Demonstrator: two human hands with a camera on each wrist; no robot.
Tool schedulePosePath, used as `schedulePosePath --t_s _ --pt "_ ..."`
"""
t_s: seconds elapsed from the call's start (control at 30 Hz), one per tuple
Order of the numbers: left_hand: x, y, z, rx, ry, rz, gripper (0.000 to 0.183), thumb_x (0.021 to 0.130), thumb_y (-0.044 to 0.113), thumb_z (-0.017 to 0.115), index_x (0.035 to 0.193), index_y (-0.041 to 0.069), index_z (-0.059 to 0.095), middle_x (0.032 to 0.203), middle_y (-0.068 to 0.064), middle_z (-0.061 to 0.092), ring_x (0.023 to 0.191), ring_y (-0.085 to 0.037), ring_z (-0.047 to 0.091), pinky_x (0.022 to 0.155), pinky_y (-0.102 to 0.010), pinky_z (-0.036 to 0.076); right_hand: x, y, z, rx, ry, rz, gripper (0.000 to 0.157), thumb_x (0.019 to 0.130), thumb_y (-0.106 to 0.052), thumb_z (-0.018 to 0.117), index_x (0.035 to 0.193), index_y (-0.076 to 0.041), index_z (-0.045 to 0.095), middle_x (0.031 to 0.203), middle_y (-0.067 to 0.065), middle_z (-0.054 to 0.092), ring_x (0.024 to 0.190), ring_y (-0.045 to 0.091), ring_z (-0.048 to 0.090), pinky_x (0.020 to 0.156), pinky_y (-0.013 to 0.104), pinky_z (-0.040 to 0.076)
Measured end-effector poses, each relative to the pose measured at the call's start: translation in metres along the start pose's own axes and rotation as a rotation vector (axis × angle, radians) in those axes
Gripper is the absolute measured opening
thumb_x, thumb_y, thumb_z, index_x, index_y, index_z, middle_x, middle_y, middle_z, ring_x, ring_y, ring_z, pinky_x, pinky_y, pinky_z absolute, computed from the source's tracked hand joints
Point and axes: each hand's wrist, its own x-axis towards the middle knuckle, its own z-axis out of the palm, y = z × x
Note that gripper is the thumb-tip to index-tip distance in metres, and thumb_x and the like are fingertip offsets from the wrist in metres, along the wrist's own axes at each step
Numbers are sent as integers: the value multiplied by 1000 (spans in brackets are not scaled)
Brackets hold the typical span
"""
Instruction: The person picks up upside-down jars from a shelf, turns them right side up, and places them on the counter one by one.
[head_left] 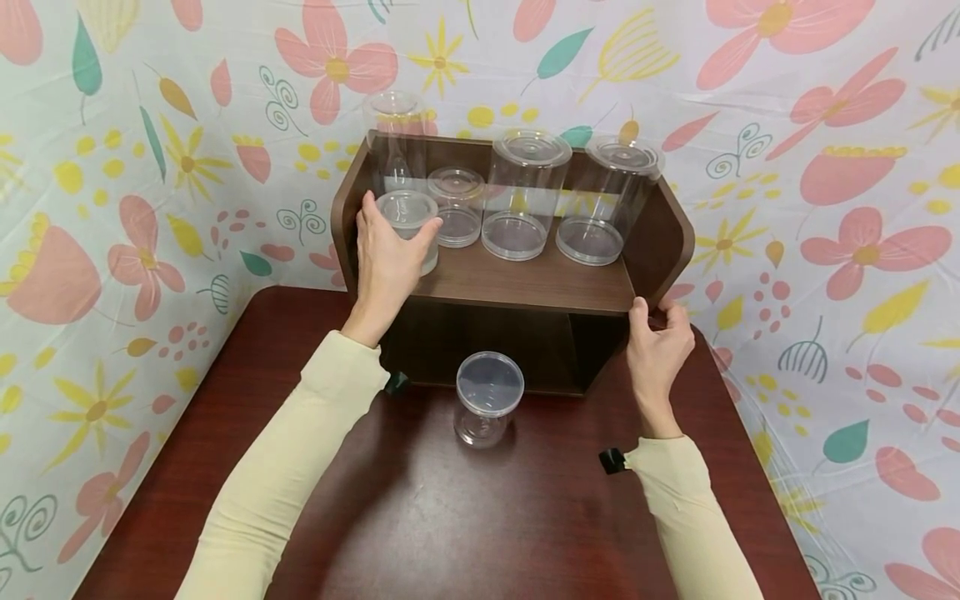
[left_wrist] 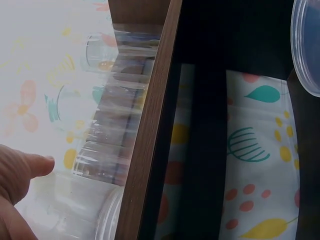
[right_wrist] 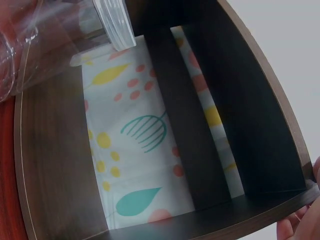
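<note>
Against a floral backdrop [head_left: 825, 208], the left hand [head_left: 386, 265] grips a clear lidded jar [head_left: 407, 210] at a brown shelf [head_left: 525, 285]. The right hand [head_left: 662, 348] grasps the shelf's right side.

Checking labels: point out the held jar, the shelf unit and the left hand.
Held jar [head_left: 407, 212]: head view, on its lid.
Shelf unit [head_left: 525, 285]: head view, bare front of its upper board.
Left hand [head_left: 391, 262]: head view, back of the hand.
</note>
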Motion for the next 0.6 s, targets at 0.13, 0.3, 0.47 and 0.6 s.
schedulePosePath --t_s 0.13,0.3,0.47,0.6 --pt "0 -1 0 2 21 34 100 88 47 80 159 1 27 155 -18 40 143 -35 40 119 -40 31 1 2 0 -16 1 -11 21 89 -11 71 86 10 67 79 -5 59 75 0 54 72 15 43" --pt "-3 -3 -1 -9 27 76 98 85 49 81 155 -1 34 150 -18 45 138 -33 45 116 -39 35 1 3 -1 -27 0 -11 22 89 -11 70 86 10 66 79 -14 55 75 -1 53 72 15 42" --pt "-11 0 -7 -48 9 105 97 84 50 81 155 0 36 151 -16 47 137 -32 46 114 -41 36 1 4 0 -21 4 -5 22 89 -11 70 86 10 65 78 -12 56 73 -1 53 72 15 43" --pt "-20 3 -15 -82 -20 102 97 84 50 80 157 4 36 156 -13 44 140 -29 43 115 -42 35 0 3 0 -12 1 -5 22 89 -10 71 86 10 66 79 -2 60 73 -1 55 71 15 43"
